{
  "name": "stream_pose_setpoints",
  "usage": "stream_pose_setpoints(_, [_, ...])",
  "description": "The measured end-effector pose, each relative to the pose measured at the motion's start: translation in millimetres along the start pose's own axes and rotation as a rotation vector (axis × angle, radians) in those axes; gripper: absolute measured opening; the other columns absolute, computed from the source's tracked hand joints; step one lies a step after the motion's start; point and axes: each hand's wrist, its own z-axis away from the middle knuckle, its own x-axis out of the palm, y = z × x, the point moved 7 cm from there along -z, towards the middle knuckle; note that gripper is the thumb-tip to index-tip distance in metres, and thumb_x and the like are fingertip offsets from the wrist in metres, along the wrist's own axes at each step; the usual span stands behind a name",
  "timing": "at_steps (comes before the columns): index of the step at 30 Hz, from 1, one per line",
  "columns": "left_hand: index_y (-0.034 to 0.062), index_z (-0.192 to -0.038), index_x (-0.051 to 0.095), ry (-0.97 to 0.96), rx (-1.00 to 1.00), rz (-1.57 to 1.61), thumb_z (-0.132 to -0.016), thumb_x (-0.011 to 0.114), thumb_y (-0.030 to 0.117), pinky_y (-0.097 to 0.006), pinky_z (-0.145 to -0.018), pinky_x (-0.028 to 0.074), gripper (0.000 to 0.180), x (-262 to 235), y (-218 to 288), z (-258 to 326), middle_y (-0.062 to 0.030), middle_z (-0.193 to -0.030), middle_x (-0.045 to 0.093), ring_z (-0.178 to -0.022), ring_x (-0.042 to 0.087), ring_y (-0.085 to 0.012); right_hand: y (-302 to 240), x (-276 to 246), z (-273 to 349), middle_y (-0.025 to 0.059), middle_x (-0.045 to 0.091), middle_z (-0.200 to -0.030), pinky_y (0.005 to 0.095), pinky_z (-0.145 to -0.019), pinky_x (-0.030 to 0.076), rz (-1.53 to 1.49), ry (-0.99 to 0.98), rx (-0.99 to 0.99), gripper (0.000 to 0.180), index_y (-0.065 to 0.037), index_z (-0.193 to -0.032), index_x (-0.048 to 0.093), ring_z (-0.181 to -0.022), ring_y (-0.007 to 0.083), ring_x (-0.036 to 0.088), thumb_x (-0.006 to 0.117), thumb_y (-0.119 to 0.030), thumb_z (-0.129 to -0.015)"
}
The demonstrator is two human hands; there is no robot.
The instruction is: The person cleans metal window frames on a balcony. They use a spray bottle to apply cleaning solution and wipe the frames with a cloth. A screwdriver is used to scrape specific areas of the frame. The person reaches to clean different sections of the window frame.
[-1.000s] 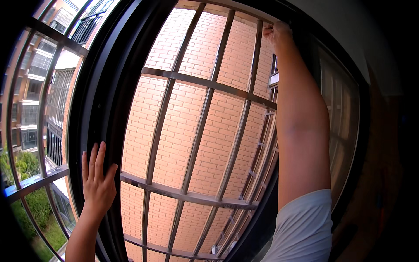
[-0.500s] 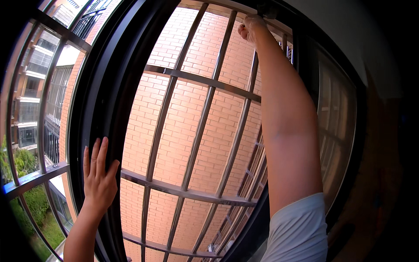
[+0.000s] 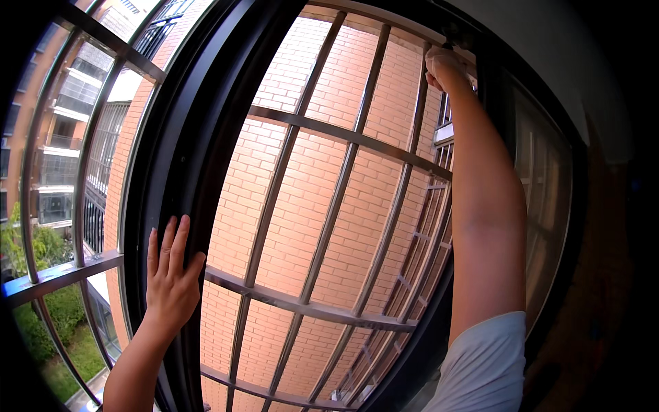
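Observation:
My left hand [image 3: 173,278] rests with its fingers stretched out on the black vertical window frame [image 3: 165,172]. My right arm reaches up to the top of the window, where my right hand [image 3: 446,67] is closed, fingers curled. It sits just below a dark fitting [image 3: 454,33] on the upper frame. Whatever the right fingers grip, if anything, is hidden. Behind the frame stand metal security bars [image 3: 329,196], vertical rods crossed by flat rails. A glass window panel [image 3: 539,172] in a black frame lies to the right of my right arm.
Beyond the bars rises a pale orange brick wall [image 3: 274,172]. More bars [image 3: 82,178] cross the left pane, with a building [image 3: 58,165] and green bushes [image 3: 55,319] outside. A plain wall [image 3: 542,48] borders the window at the upper right.
The whole view has shifted, so the bars and frame appear farther right. My right hand has moved right and a little lower against the bars. My left hand stays on the frame.

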Motion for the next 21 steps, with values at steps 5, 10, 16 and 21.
stream_pose_setpoints(5, [0.0053, -0.082, 0.062, 0.005, 0.006, -0.012, -0.077, 0.056, 0.001, -0.049, -0.112, 0.016, 0.009, -3, -2, 0, -0.0159, -0.143, 0.03, -0.135, 0.027, -0.0313, -15, -13, -6, 0.0097, 0.058, -0.061, 0.0283, -0.042, 0.042, 0.466, -0.095, -0.246, 0.035, 0.002, -0.079, 0.062, -0.043, 0.0133, 0.052, 0.051, -0.03, -0.091])
stream_pose_setpoints(10, [0.0047, -0.08, 0.06, 0.02, -0.004, 0.001, -0.077, 0.054, 0.0, -0.049, -0.112, 0.016, 0.008, -2, -5, 2, -0.0168, -0.143, 0.03, -0.135, 0.027, -0.0317, -7, -34, 5, 0.0071, 0.052, -0.056, 0.0235, -0.03, 0.032, 0.029, -0.232, -0.144, 0.028, -0.003, -0.084, 0.059, -0.038, 0.0088, 0.043, 0.049, -0.027, -0.093])
stream_pose_setpoints(16, [0.0053, -0.08, 0.061, 0.008, 0.008, 0.023, -0.077, 0.054, -0.001, -0.049, -0.112, 0.015, 0.009, 4, 2, 1, -0.0158, -0.143, 0.03, -0.135, 0.025, -0.0311, 4, -35, -59, 0.0149, 0.065, -0.091, 0.0337, -0.063, 0.052, 0.54, 0.123, -0.484, 0.033, -0.003, -0.108, 0.057, -0.073, 0.0265, 0.064, 0.053, -0.03, -0.089])
stream_pose_setpoints(21, [0.0058, -0.081, 0.061, -0.009, -0.009, -0.013, -0.077, 0.056, 0.0, -0.049, -0.112, 0.015, 0.009, -2, -4, 1, -0.0154, -0.143, 0.03, -0.135, 0.026, -0.0303, -27, -29, -8, 0.0149, 0.059, -0.117, 0.0408, -0.09, 0.047, 0.537, 0.095, -0.501, 0.037, -0.011, -0.121, 0.055, -0.107, 0.0302, 0.058, 0.052, -0.03, -0.09])
